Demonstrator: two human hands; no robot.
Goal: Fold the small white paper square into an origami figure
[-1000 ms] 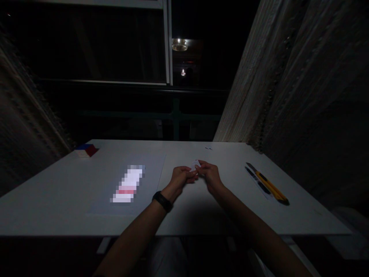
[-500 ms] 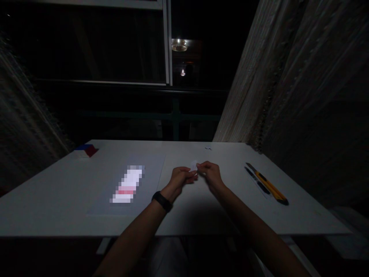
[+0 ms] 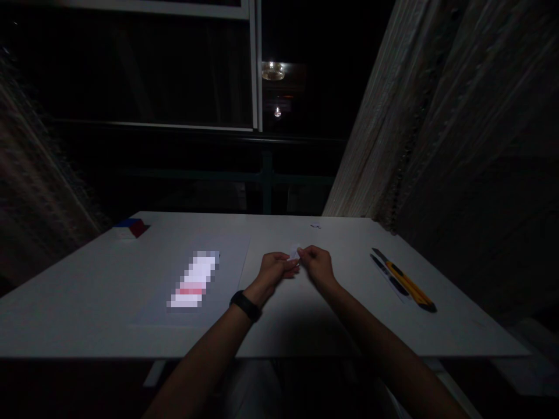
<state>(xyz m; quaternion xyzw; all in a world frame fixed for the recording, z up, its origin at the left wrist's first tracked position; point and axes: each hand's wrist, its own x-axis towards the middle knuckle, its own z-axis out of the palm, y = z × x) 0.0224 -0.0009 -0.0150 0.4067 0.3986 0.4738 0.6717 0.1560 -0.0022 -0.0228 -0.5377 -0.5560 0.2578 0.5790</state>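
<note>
A small white piece of paper (image 3: 294,254) is pinched between my two hands, just above the middle of the white table (image 3: 301,314). My left hand (image 3: 275,269) grips it from the left, thumb and fingers closed; a black band circles that wrist. From the right, my right hand (image 3: 316,260) pinches its edge between thumb and forefinger. Fingers cover part of the paper, and in the dim light I cannot make out its folds.
On the right lie a yellow utility knife (image 3: 406,282) and a slim black cutter or pen (image 3: 391,274). At left, a glowing pixelated screen (image 3: 194,279) rests on a large pale sheet (image 3: 233,256). A puzzle cube (image 3: 130,228) sits far left; a small scrap (image 3: 315,226) lies at the back.
Both hands stay almost in place with the paper between them. The paper's visible part looks slightly lower and smaller as the right fingers shift a little.
</note>
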